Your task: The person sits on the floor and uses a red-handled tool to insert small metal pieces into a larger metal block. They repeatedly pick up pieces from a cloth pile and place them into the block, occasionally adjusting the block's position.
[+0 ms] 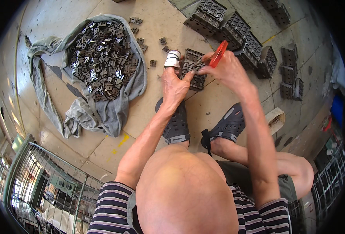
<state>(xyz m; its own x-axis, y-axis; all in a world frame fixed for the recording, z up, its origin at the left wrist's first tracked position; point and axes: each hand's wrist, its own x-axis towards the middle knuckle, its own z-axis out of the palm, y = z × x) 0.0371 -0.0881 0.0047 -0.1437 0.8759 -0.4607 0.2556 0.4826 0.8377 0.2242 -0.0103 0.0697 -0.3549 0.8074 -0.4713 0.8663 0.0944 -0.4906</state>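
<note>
Bare knee (184,191): nearest the camera, rising over the lower middle, with dark perforated clogs (176,126) beyond it.
Studded metal block (193,58): just past the left clog, between both hands; dark, rectangular, with raised rounded shapes on top.
Left hand (174,87): holds the block, thumb on its near part, fingers along its left side; one finger wears a white wrapping (172,58).
Right hand (229,68): curled around a red-handled tool (219,54), thumb and fingertips close over the block; whether they pinch a small part cannot be told.
Handling: the block looks stiff, fairly heavy and hardly fragile; its edges may be sharp, its surface perhaps oily.
Where to hold: by opposite long sides, leaving the studded top clear.
Small metal clips (102,58): heaped left on a grey cloth (141,72); light, hard, best pinched singly by the edges.
Block stacks (235,29): rowed beyond the right hand.
</note>
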